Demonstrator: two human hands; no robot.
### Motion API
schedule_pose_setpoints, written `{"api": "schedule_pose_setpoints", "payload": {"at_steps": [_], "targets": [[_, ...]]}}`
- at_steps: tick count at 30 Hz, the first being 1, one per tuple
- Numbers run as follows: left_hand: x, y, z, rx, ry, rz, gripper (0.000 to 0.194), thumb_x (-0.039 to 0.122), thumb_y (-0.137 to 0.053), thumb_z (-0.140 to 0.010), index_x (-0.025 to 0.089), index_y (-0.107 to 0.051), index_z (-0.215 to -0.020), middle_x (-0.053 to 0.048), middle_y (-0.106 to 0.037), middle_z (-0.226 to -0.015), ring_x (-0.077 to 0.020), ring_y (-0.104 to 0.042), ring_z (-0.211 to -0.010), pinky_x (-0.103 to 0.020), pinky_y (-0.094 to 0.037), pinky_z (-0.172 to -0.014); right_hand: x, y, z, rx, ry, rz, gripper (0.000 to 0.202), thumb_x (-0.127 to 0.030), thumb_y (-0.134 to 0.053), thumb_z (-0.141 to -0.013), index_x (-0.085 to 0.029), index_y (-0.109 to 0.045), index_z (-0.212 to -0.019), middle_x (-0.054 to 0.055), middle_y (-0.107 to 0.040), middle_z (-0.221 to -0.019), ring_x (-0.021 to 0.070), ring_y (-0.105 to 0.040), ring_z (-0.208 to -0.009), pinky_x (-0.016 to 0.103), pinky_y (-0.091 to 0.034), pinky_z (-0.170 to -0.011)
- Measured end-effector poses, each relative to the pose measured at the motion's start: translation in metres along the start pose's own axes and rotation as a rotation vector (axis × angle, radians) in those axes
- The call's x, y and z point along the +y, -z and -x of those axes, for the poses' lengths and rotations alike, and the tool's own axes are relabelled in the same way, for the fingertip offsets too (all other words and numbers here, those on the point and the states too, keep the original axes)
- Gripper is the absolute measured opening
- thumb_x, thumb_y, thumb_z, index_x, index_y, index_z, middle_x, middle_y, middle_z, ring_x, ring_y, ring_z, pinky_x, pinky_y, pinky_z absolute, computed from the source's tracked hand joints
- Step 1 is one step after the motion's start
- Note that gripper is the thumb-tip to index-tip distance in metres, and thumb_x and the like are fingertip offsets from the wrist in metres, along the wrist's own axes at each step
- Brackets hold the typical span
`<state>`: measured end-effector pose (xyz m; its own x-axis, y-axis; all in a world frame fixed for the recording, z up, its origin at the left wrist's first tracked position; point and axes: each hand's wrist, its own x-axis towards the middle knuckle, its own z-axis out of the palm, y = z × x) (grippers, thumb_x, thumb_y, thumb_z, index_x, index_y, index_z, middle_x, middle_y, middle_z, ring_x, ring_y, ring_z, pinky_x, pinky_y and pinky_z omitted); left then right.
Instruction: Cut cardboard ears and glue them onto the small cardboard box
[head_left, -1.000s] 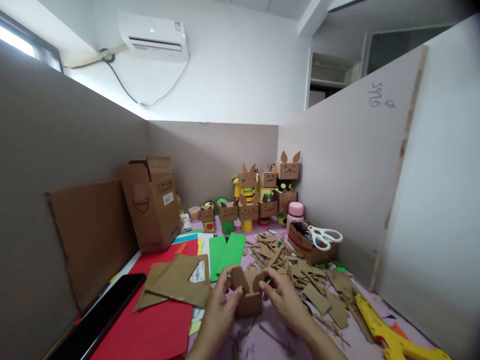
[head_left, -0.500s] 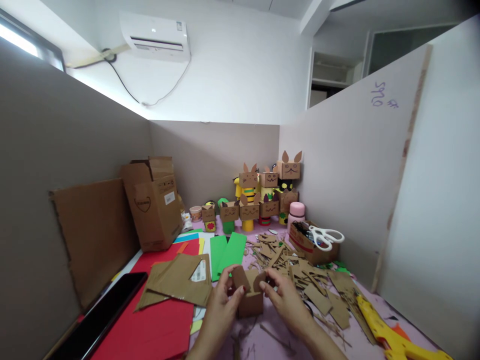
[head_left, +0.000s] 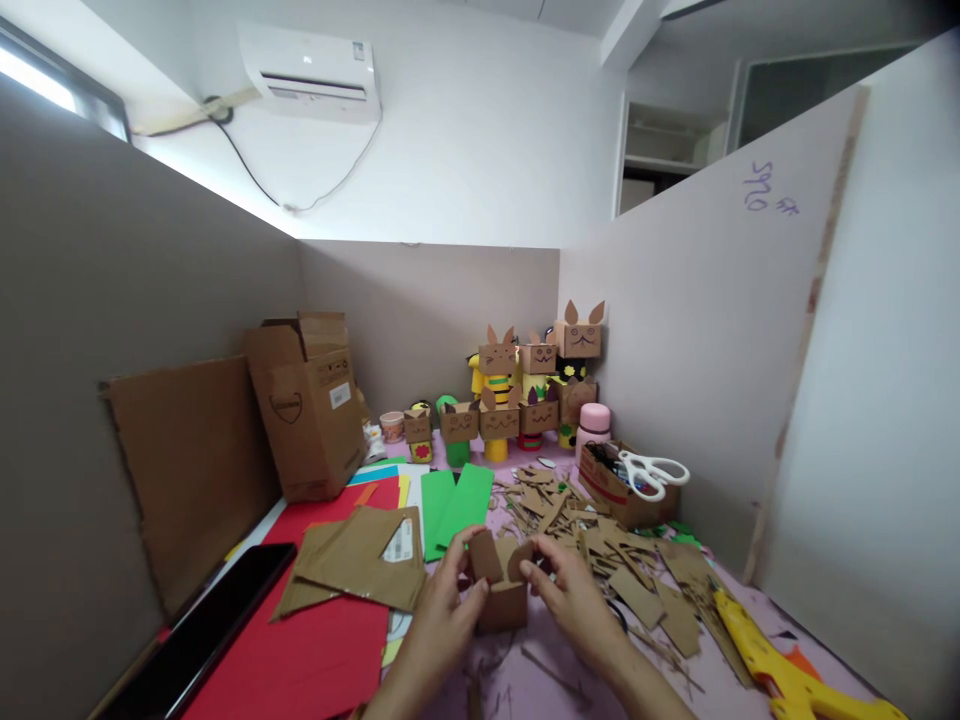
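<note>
near the front of the pink surface (head_left: pixel 517 690), midway between the forearms, a small cardboard box (head_left: pixel 504 608) sits upright in two hands, its top open and its flaps raised. the left hand (head_left: pixel 448 605) has its grip closed around the box's left side, thumb pressed against the near left corner and fingers behind the raised left flap. the right hand (head_left: pixel 564 590) has a narrower grip, thumb and forefinger nearly together on the rounded right flap; its other fingers are partly hidden. whether the bottom of the box touches the surface, i cannot tell.

just beyond the left hand lie strips of green paper (head_left: pixel 466 512). to its left, brown paper packets (head_left: pixel 360 565) rest on red sheets (head_left: pixel 300 665), beside a black glossy device (head_left: pixel 214 630). a tall carton (head_left: pixel 315 430) stands behind them.

to the right of the right hand spreads a heap of cardboard scraps (head_left: pixel 637 597), with a yellow glue gun (head_left: pixel 784 670) at the near right. past the scraps, white-handled scissors (head_left: pixel 664 472) stick out of a low box (head_left: pixel 626 507), just beside a pink bottle (head_left: pixel 595 420). at the back, cardboard-headed figures (head_left: pixel 499 420) with ears and drawn faces stand grouped, some higher than others.
</note>
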<state>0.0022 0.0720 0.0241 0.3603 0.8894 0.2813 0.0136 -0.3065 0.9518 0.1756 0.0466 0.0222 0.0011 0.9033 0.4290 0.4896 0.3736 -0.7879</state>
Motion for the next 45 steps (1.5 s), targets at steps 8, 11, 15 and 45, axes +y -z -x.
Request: {"api": "schedule_pose_setpoints", "payload": {"at_steps": [8,11,15,45], "targets": [[-0.002,0.009,-0.002,-0.023,-0.033,-0.111,0.051,0.014,-0.043,-0.079,0.021,-0.045,-0.129,-0.008,-0.062,-0.120,-0.0222,-0.057,-0.107,-0.032,-0.042,-0.093,0.001,-0.001,-0.001,-0.005,-0.001,0.003,0.013,-0.026,-0.046,-0.083,-0.018,-0.055,-0.078,0.006,-0.059,-0.074,0.0219,-0.055,-0.068,0.029,-0.040,-0.058],[0.004,0.008,-0.001,-0.022,-0.015,-0.139,0.049,0.016,-0.041,-0.080,0.021,-0.045,-0.128,-0.008,-0.062,-0.120,-0.0221,-0.056,-0.108,-0.032,-0.040,-0.094,0.001,0.000,-0.001,-0.011,0.004,0.000,0.013,-0.026,-0.047,-0.083,-0.017,-0.055,-0.077,0.005,-0.059,-0.073,0.0216,-0.054,-0.068,0.029,-0.039,-0.058],[0.004,0.006,0.000,-0.041,-0.017,-0.125,0.049,0.016,-0.042,-0.080,0.021,-0.043,-0.129,-0.009,-0.062,-0.117,-0.0228,-0.058,-0.103,-0.034,-0.043,-0.090,0.000,0.000,0.000,-0.015,0.005,-0.012,0.014,-0.025,-0.046,-0.083,-0.017,-0.056,-0.079,0.006,-0.060,-0.075,0.0213,-0.055,-0.068,0.029,-0.039,-0.059],[-0.008,0.007,0.000,-0.023,-0.074,-0.109,0.053,0.020,-0.054,-0.079,0.022,-0.043,-0.131,-0.012,-0.055,-0.131,-0.0276,-0.049,-0.121,-0.038,-0.042,-0.096,0.000,-0.001,-0.002,0.002,-0.008,-0.029,0.014,-0.024,-0.046,-0.081,-0.016,-0.057,-0.080,0.007,-0.061,-0.076,0.0217,-0.055,-0.068,0.029,-0.040,-0.059]]}}
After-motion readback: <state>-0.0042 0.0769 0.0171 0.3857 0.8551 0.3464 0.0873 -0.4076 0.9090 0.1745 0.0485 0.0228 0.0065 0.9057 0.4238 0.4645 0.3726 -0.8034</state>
